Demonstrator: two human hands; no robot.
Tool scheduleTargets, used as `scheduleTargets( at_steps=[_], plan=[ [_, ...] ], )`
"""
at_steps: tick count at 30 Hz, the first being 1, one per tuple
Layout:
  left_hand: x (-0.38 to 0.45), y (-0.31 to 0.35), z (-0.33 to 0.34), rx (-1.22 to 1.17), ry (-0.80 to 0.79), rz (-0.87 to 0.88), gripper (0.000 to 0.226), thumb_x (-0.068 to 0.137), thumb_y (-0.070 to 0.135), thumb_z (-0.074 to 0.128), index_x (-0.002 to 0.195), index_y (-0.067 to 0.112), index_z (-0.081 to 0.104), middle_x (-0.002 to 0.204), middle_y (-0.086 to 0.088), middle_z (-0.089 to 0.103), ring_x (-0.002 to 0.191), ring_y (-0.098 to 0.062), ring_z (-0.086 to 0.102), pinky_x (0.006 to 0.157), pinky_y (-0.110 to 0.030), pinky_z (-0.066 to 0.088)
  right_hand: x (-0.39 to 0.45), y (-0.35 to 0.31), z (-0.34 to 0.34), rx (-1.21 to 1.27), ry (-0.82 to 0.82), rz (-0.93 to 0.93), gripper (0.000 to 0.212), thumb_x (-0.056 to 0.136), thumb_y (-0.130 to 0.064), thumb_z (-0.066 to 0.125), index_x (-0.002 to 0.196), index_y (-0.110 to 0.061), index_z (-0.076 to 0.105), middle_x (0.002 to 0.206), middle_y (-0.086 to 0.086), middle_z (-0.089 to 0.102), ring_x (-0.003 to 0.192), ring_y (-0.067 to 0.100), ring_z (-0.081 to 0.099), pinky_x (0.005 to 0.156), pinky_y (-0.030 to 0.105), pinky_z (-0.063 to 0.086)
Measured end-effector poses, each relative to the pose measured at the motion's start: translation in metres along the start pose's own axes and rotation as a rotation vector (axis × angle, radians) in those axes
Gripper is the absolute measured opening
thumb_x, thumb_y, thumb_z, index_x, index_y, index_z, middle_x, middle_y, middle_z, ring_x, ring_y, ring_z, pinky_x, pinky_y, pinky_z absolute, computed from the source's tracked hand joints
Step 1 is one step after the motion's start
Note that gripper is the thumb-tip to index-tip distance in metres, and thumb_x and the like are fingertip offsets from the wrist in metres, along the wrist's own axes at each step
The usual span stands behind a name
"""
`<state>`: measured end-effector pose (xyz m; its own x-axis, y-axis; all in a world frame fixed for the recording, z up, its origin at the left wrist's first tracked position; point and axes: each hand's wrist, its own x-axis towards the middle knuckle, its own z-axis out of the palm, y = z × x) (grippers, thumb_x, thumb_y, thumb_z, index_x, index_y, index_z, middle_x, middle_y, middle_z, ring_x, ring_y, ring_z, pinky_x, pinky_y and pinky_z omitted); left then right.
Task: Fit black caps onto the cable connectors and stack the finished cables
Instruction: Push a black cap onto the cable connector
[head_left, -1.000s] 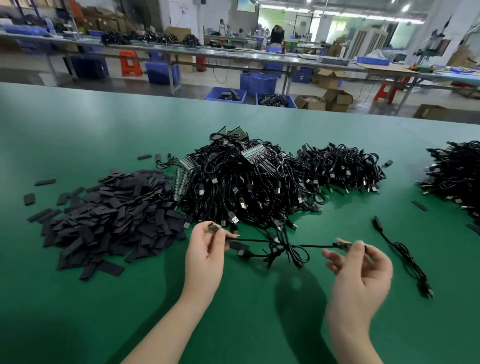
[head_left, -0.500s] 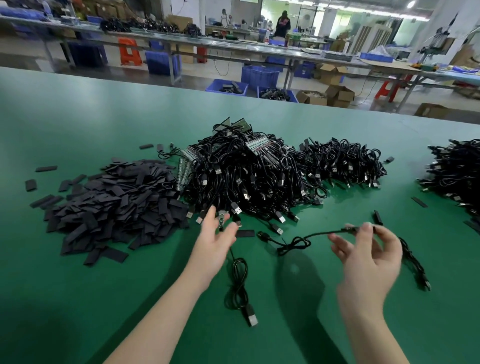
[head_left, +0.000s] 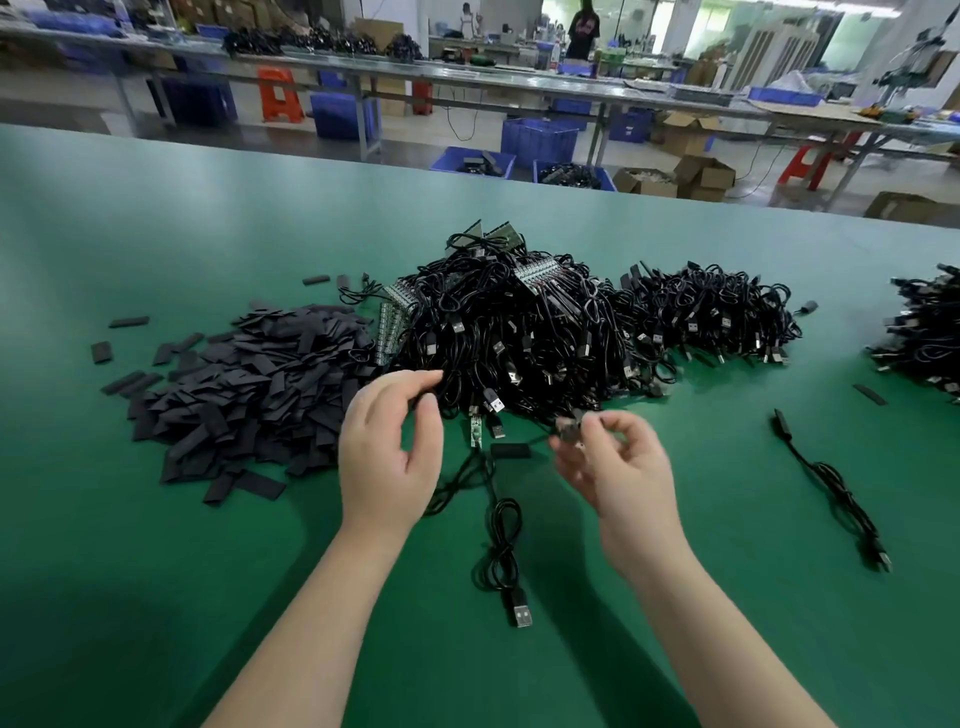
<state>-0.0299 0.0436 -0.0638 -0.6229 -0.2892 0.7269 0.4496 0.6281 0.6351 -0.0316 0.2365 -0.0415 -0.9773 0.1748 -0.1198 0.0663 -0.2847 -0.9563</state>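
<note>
The right hand (head_left: 610, 467) pinches a blurred cable connector (head_left: 566, 427) between thumb and fingertips, while the left hand (head_left: 389, 447), fingers loosely curled, holds nothing visible beside the cable pile (head_left: 519, 338).

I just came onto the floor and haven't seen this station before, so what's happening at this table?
A person is fitting black caps onto cable ends at a green table. The right hand pinches a small connector end, while the left hand reaches into the big cable heap, fingers curled at a wire. One loose cable with a bare green board lies between the hands, a single cap beside it. The cap pile sits to the left, another cable to the right.
</note>
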Motion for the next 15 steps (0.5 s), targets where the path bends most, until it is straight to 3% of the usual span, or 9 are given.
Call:
scheduleTargets(
  at_steps=[2, 5, 9, 12, 15],
  plan=[
    [0.002, -0.001, -0.002, 0.093, -0.086, 0.082, 0.027, 0.096, 0.024, 0.047, 0.107, 0.016, 0.071, 0.101, 0.013, 0.067, 0.095, -0.002, 0.061, 0.085, -0.034, 0.053, 0.002, 0.019, -0.015, -0.168, 0.03, 0.08, 0.006, 0.096, -0.015, 0.063, 0.099, -0.01, 0.061, 0.086, 0.006, 0.074, 0.077, 0.017, 0.072, 0.07, 0.029, 0.057],
    [-0.006, 0.01, 0.006, 0.07, -0.289, 0.124, 0.03, 0.096, 0.033, 0.05, 0.111, 0.019, 0.071, 0.104, 0.013, 0.069, 0.099, 0.001, 0.062, 0.087, -0.031, 0.054, 0.001, 0.028, -0.027, -0.331, 0.017, 0.101, 0.004, 0.09, -0.013, 0.072, 0.092, -0.012, 0.068, 0.077, 0.004, 0.072, 0.068, 0.016, 0.066, 0.073, 0.033, 0.057],
    [-0.026, 0.023, 0.025, 0.098, -0.582, 0.201, 0.038, 0.09, 0.044, 0.059, 0.119, 0.021, 0.069, 0.112, 0.008, 0.069, 0.106, -0.008, 0.06, 0.092, -0.03, 0.05, 0.001, 0.02, -0.022, -0.205, -0.077, 0.18, 0.015, 0.084, -0.004, 0.075, 0.094, -0.008, 0.064, 0.072, 0.005, 0.072, 0.068, 0.016, 0.07, 0.066, 0.028, 0.061],
    [-0.033, 0.021, 0.033, 0.118, -0.637, 0.14, 0.038, 0.091, 0.029, 0.063, 0.128, 0.021, 0.064, 0.119, 0.006, 0.067, 0.107, -0.011, 0.061, 0.089, -0.03, 0.053, 0.004, 0.011, -0.016, -0.319, -0.132, 0.132, 0.013, 0.086, -0.005, 0.074, 0.094, -0.009, 0.065, 0.073, 0.003, 0.074, 0.069, 0.014, 0.069, 0.066, 0.026, 0.058],
    [-0.028, 0.013, 0.033, 0.116, -0.647, 0.033, 0.032, 0.095, 0.021, 0.056, 0.125, 0.02, 0.066, 0.113, 0.003, 0.069, 0.103, -0.015, 0.062, 0.085, -0.034, 0.052, 0.002, 0.003, -0.002, -0.624, -0.151, -0.034, 0.005, 0.089, -0.016, 0.071, 0.091, -0.019, 0.068, 0.082, -0.006, 0.075, 0.083, 0.011, 0.07, 0.079, 0.031, 0.054]
  ],
)
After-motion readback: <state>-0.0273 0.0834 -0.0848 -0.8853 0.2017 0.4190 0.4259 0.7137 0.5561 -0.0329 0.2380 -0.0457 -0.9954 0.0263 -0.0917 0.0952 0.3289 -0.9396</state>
